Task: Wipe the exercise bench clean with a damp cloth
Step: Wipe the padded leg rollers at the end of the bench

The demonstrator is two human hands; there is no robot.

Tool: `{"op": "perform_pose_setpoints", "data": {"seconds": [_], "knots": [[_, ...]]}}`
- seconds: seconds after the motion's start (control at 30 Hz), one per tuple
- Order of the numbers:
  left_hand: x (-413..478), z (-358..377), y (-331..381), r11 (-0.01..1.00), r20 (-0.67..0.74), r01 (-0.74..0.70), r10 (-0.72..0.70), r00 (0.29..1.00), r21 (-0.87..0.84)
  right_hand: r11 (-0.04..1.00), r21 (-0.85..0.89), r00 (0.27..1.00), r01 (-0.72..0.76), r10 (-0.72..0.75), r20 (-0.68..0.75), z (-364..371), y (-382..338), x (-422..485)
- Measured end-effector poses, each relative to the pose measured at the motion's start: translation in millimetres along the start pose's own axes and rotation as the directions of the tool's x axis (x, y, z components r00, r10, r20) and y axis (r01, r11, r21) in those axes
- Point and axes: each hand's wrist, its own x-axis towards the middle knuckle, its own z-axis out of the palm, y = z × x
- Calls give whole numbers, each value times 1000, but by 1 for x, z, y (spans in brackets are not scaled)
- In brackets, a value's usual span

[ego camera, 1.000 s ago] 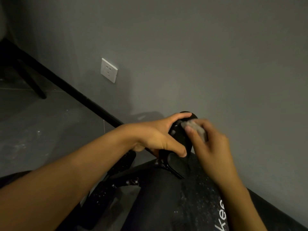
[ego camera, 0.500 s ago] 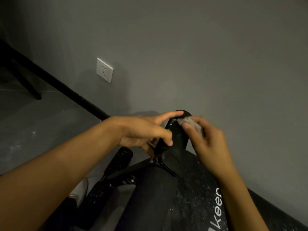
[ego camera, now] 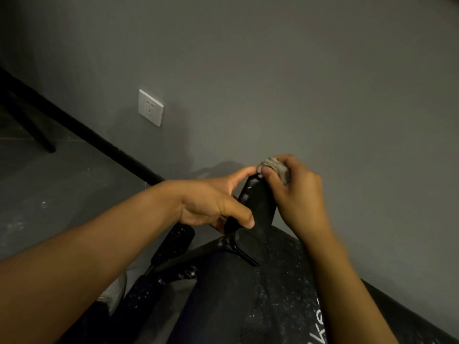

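Observation:
The black exercise bench (ego camera: 248, 306) fills the lower middle, its padded top speckled with dust and bearing white lettering at the lower right. A black foam roller (ego camera: 258, 204) stands up at the bench's far end. My left hand (ego camera: 213, 202) grips the roller's left side, thumb across its front and forefinger reaching to its top. My right hand (ego camera: 295, 194) holds a small grey cloth (ego camera: 275, 168) bunched in its fingers and presses it on the roller's top end. A second foam roller (ego camera: 173, 244) shows lower left.
A grey wall rises close behind the bench, with a white socket (ego camera: 150, 111) on it and a black skirting strip (ego camera: 82, 130) along its foot. A dark furniture leg (ego camera: 37, 130) stands on the grey floor at the far left.
My right hand has slid the cloth up to the roller's top end. My left hand shifted its grip on the roller, the forefinger now stretched toward the top.

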Motion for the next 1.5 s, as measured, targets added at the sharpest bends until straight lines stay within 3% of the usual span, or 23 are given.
{"op": "perform_pose_setpoints", "data": {"seconds": [0.07, 0.23, 0.43, 0.57, 0.73, 0.8, 0.9, 1.03, 1.13, 1.27, 1.33, 1.5], "knots": [[1, 3, 1, 999, -29, -18, 19, 999, 29, 999, 44, 1000, 7, -8, 25, -6, -6, -18], [2, 10, 4, 994, -66, -54, 60, 996, 91, 933, 347, 976, -92, 15, 218, -27, -17, -79], [2, 10, 7, 994, -24, -31, 33, 999, 106, 994, 109, 996, -17, 8, 87, -16, 1, -28], [0, 11, 5, 992, -69, -24, 33, 997, 127, 1000, 6, 1000, -29, 29, 0, -6, -1, -5], [-4, 2, 4, 992, -48, 14, -8, 999, 124, 982, 189, 967, 27, -73, 243, -24, -21, -45], [-4, -3, 6, 992, -9, 27, -26, 1000, 126, 984, 171, 943, 39, -93, 318, -30, -21, -43], [-2, -7, 9, 995, 23, 42, -44, 999, 96, 992, -38, 965, 124, -111, 239, -25, -10, -13], [5, -3, 3, 998, 60, 21, -17, 998, -64, 978, -193, 991, 76, -52, 125, -9, 1, 17], [12, 0, -2, 997, 16, -11, 12, 1000, -76, 992, -112, 992, 59, -46, 119, -12, -5, 1], [15, 8, -1, 992, -69, -76, 84, 994, 103, 967, 248, 962, -64, -5, 271, -33, -21, -52], [16, 10, 1, 986, -89, -76, 90, 992, 151, 936, 332, 958, -122, 24, 285, -35, -18, -63], [13, 8, 6, 986, -66, -36, 48, 997, 164, 994, 101, 999, -40, 38, 25, -13, 7, -23]]}}
